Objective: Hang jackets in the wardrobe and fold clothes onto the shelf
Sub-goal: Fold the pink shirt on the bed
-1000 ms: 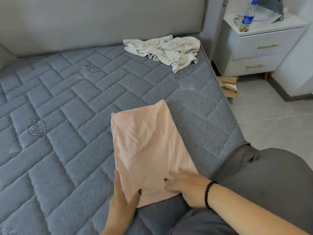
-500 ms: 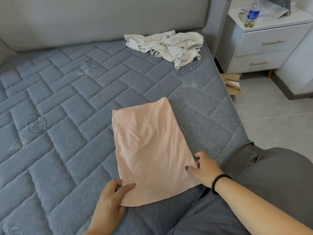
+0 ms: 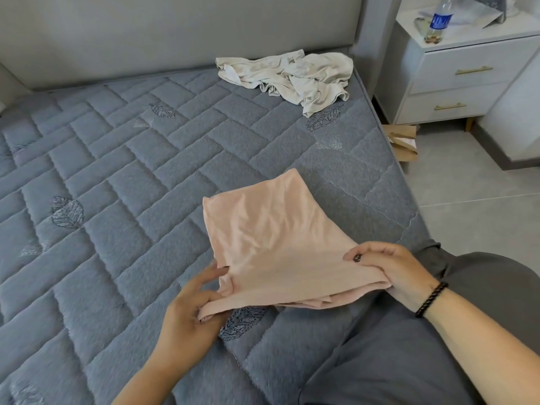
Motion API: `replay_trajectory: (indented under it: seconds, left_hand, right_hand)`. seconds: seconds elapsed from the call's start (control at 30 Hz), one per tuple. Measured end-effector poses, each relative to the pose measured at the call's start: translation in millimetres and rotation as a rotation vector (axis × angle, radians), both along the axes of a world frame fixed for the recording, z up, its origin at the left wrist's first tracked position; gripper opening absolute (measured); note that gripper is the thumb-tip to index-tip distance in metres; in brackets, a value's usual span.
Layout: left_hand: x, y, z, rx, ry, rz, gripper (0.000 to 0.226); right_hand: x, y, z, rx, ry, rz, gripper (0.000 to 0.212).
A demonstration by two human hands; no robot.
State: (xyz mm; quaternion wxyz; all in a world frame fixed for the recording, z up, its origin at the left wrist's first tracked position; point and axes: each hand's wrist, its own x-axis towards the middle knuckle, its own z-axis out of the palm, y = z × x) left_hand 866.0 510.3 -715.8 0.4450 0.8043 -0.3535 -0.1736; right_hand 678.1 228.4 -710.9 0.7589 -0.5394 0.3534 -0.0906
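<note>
A folded pink garment lies on the grey quilted mattress, its near edge lifted off the surface. My left hand grips the near left corner, thumb on top and fingers under the fabric. My right hand, with a black bead bracelet on the wrist, pinches the near right corner. A crumpled off-white garment lies at the far end of the bed by the headboard.
A white nightstand with two drawers stands right of the bed, with a water bottle on top. A brown paper bag lies on the tiled floor beside it. My grey-trousered leg rests at the bed's near right edge.
Both hands went from smoothing the pink garment flat to taking hold of its near corners. The near edge has risen off the mattress.
</note>
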Motion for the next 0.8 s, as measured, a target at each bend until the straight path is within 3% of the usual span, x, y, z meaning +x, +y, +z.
replay_trajectory:
  seconds: [0.1,0.2,0.27,0.33,0.47,0.57,0.67,0.8]
  left_hand:
    - [-4,-17,17,-0.066,0.162,0.059,0.033]
    - [-7,-30,34,-0.197,0.254,0.151,0.012]
    - [-9,-31,43,-0.292,0.367,0.114,0.015]
    - [-9,-28,49,-0.316,0.411,0.084,0.025]
    - [0,-28,56,-0.334,0.395,0.139,0.024]
    - [22,-41,52,-0.186,0.228,0.252,0.019]
    - [61,-62,33,-0.050,0.122,0.369,0.052]
    - [108,-104,7,0.005,0.253,0.528,0.048]
  right_hand:
    - [-12,-15,12,0.247,-0.121,0.057,0.030]
    - [-28,-26,26,0.371,-0.206,0.245,0.062]
    - [-35,-26,37,0.402,-0.255,0.366,0.075]
    - [-35,-20,45,0.251,-0.200,0.466,0.066]
    - [-15,-11,50,-0.369,0.142,0.299,0.008]
    - [12,-15,48,-0.638,0.243,0.160,0.013]
    - [47,-27,40,-0.752,0.289,0.025,0.031]
    - [101,-40,25,-0.733,0.305,-0.083,0.041]
